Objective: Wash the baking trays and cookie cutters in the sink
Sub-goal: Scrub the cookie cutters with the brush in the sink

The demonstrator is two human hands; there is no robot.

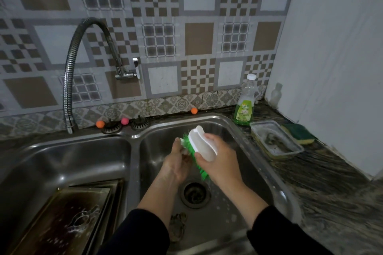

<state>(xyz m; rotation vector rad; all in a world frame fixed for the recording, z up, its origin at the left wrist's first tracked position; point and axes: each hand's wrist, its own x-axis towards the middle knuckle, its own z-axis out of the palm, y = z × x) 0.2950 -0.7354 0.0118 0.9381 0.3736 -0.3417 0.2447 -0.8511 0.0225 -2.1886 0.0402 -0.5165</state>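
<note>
Over the right sink basin [244, 141], my right hand [219, 161] grips a white scrub brush [202, 144] with green bristles. My left hand [177, 161] holds a small brownish cookie cutter [185, 155] against those bristles; the hand and the brush hide most of it. More cookie cutters [177, 226] lie on the basin floor near the drain [194, 193]. Dark baking trays [68, 219] lean in the left basin [68, 159], with soap suds and a cutter-shaped outline on the top one.
A flexible metal faucet [71, 72] arcs over the left basin; its lever [135, 68] is on the tiled wall. A green dish soap bottle [245, 103], a clear plastic container [275, 141] and a sponge [299, 133] sit on the dark counter at the right.
</note>
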